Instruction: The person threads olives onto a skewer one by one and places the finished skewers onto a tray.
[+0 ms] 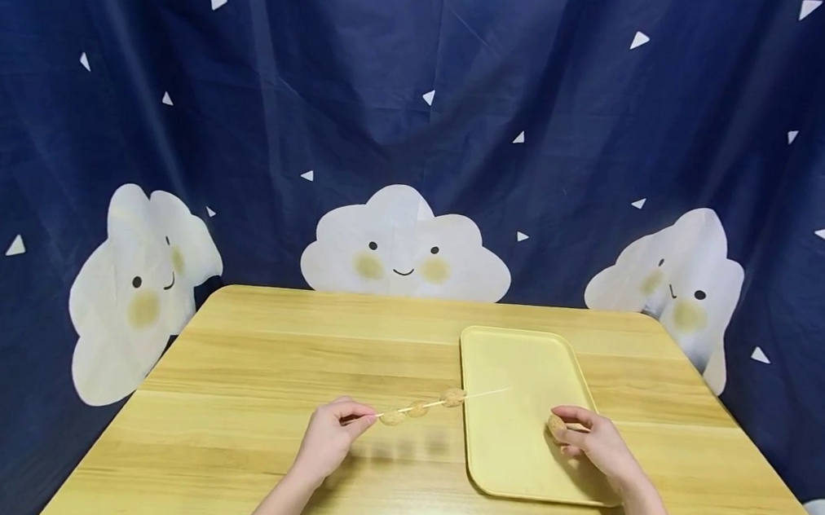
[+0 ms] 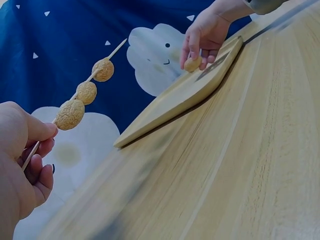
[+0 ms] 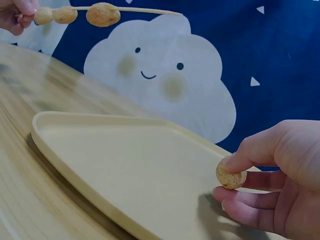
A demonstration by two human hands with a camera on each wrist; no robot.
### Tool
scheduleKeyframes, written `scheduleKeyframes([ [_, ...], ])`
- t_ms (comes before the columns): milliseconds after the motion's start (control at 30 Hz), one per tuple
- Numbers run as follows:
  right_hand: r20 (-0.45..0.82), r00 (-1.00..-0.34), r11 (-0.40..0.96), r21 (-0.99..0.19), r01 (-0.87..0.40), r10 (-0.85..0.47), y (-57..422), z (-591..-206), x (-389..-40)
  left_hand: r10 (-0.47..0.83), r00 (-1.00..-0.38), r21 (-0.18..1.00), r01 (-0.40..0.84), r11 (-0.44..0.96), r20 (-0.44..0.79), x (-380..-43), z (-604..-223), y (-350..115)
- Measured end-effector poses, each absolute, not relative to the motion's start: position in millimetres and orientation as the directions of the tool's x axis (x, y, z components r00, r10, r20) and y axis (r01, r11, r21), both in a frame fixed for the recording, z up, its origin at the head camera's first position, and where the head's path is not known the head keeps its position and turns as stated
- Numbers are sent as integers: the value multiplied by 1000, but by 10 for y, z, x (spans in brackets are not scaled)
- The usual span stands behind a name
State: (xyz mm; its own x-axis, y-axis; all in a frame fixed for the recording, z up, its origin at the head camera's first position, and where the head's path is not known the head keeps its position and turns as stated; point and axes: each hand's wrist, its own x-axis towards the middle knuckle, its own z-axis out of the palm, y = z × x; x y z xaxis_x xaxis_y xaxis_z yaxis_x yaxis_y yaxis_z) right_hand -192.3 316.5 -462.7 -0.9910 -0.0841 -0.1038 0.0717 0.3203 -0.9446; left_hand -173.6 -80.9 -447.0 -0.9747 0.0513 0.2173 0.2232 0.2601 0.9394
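Note:
A thin wooden skewer (image 1: pixel 486 394) is pinched near its lower end by my left hand (image 1: pixel 332 434). Threaded on it are three tan, wrinkled food balls, a fried sort by their look; one ball (image 2: pixel 70 114) sits close to the fingertips, another ball (image 2: pixel 87 93) in the middle, and a third ball (image 2: pixel 103 70) farthest out. Beyond that, the bare tip sticks out toward the right, over the tray's left side in the head view. My right hand (image 1: pixel 598 447) pinches a loose ball (image 3: pixel 230 173) of the same kind between thumb and fingers, above the tray's right side.
A shallow pale-yellow tray (image 1: pixel 510 485) with a raised rim lies on the wooden table (image 1: pixel 264 359), right of centre. Behind the table hangs a dark blue curtain (image 1: pixel 422 144) with white clouds and triangles. A dark band with a yellow-green screen is on the right wrist.

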Motion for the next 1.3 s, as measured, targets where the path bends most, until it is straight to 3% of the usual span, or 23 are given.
scheduleKeyframes([
  [567,-12,-990,249,-968,-24,-140,3051,-4484,-1943,35,-984,953,178,245,174,-1751,-4473,-824],
  [1133,65,-942,85,-991,-99,-328,2887,-4405,-1927,39,-981,940,196,279,192,-1723,-4454,-826],
  [1300,108,-936,94,-985,-148,-335,2832,-4379,-1925,38,-981,938,193,289,191,-1731,-4454,-838],
])
